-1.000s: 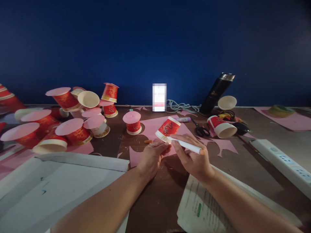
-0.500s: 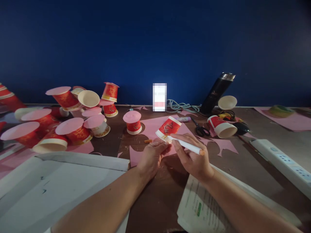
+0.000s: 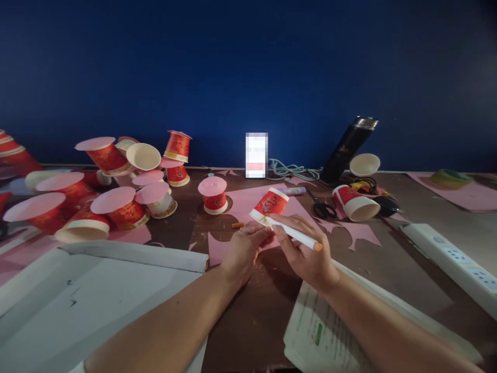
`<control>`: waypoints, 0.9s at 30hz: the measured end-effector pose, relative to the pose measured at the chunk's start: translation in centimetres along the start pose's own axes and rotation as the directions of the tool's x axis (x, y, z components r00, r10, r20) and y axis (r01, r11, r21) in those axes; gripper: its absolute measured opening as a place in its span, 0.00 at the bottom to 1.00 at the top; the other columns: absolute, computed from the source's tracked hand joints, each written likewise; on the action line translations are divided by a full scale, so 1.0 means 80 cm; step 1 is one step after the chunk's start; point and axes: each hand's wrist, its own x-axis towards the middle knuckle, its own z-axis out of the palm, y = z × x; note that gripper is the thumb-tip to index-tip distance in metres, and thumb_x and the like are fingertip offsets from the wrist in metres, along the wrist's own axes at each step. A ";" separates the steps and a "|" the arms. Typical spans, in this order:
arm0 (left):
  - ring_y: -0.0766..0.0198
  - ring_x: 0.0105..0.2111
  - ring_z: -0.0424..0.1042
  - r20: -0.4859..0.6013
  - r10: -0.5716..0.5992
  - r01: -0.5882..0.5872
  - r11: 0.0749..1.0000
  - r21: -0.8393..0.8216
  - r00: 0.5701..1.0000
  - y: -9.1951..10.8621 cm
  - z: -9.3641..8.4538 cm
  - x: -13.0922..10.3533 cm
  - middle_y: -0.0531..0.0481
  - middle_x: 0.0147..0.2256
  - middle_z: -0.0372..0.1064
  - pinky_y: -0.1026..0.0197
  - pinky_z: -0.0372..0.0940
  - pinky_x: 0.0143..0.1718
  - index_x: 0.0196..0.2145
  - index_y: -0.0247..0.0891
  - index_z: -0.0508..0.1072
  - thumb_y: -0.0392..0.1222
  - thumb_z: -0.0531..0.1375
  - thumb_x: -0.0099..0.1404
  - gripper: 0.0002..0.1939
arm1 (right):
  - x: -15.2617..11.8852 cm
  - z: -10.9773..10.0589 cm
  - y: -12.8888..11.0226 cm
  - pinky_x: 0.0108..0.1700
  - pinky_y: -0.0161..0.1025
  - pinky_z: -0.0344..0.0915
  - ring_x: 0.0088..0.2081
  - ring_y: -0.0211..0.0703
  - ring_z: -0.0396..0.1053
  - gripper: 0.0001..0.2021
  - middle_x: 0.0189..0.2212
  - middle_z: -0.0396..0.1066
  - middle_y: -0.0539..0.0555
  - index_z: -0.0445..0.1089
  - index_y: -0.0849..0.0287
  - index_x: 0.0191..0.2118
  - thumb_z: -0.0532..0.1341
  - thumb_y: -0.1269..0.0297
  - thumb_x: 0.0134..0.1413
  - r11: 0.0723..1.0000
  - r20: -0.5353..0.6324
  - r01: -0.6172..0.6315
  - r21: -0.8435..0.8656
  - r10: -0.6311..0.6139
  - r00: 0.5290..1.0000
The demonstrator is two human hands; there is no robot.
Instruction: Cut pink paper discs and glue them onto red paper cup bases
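A red paper cup (image 3: 271, 202) with a dragon print is tilted upside down above the pink paper (image 3: 246, 199). My left hand (image 3: 244, 251) is closed at its rim, thumb and fingers pinched together at the lower edge. In my right hand (image 3: 308, 254) is a white marker (image 3: 297, 233) with an orange end. Its tip meets the cup near the gold-and-white rim band; the exact contact is hard to make out. A small orange cap (image 3: 237, 225) lies left of the cup. Another red cup (image 3: 215, 202) topped with a pink paper disc stands further left.
Several cups with pink discs (image 3: 118, 199) crowd the left. Scissors (image 3: 324, 208), a glue stick (image 3: 293, 191), a tipped cup (image 3: 355, 203) and a leaning black bottle (image 3: 347, 150) are at the right. A power strip (image 3: 452, 259) and a paper bundle (image 3: 318, 331) lie nearer; a lit phone (image 3: 257, 155) stands behind.
The marker's orange end has swung slightly left, with my right hand turning a little. The cup and my left hand hold almost the same place; the whole view has shifted slightly.
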 end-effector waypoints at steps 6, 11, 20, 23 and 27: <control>0.66 0.28 0.66 0.001 0.004 -0.004 0.998 0.058 1.000 -0.001 -0.004 0.001 0.52 0.25 0.69 0.61 0.61 0.38 0.23 0.37 0.76 0.39 0.67 0.50 0.05 | 0.000 0.003 0.001 0.42 0.37 0.70 0.41 0.41 0.73 0.12 0.40 0.75 0.55 0.71 0.57 0.47 0.59 0.71 0.58 0.998 0.038 0.033 0.046 -0.035 0.999; 0.66 0.26 0.66 -0.033 0.014 -0.008 0.983 0.184 0.999 -0.006 -0.011 0.004 0.51 0.24 0.69 0.61 0.61 0.34 0.23 0.36 0.75 0.41 0.67 0.51 0.07 | 0.000 0.002 0.000 0.40 0.36 0.70 0.39 0.41 0.73 0.12 0.38 0.75 0.55 0.72 0.57 0.47 0.59 0.71 0.58 0.999 -0.007 0.020 0.031 -0.020 1.000; 0.63 0.28 0.68 -0.036 0.062 -0.051 0.965 0.256 0.997 -0.009 -0.017 0.008 0.49 0.24 0.70 0.60 0.61 0.34 0.22 0.36 0.75 0.44 0.66 0.50 0.08 | -0.003 0.004 -0.003 0.42 0.37 0.70 0.39 0.41 0.74 0.12 0.39 0.75 0.55 0.72 0.58 0.47 0.59 0.70 0.58 1.000 -0.003 -0.001 0.009 0.001 1.000; 0.63 0.27 0.68 -0.024 0.061 -0.053 0.969 0.243 0.998 -0.009 -0.017 0.008 0.50 0.23 0.69 0.61 0.61 0.34 0.22 0.36 0.75 0.43 0.67 0.50 0.08 | -0.003 0.003 -0.003 0.43 0.38 0.70 0.40 0.42 0.73 0.12 0.39 0.75 0.55 0.72 0.57 0.47 0.59 0.70 0.58 1.000 0.031 0.011 0.025 -0.012 0.999; 0.66 0.29 0.67 -0.049 0.056 -0.047 0.986 0.162 0.997 -0.009 -0.013 0.006 0.51 0.25 0.69 0.63 0.61 0.36 0.22 0.35 0.75 0.42 0.67 0.49 0.08 | 0.000 -0.001 0.001 0.43 0.38 0.70 0.39 0.41 0.74 0.10 0.39 0.76 0.55 0.73 0.58 0.45 0.60 0.71 0.57 1.000 -0.065 0.007 -0.025 -0.009 0.998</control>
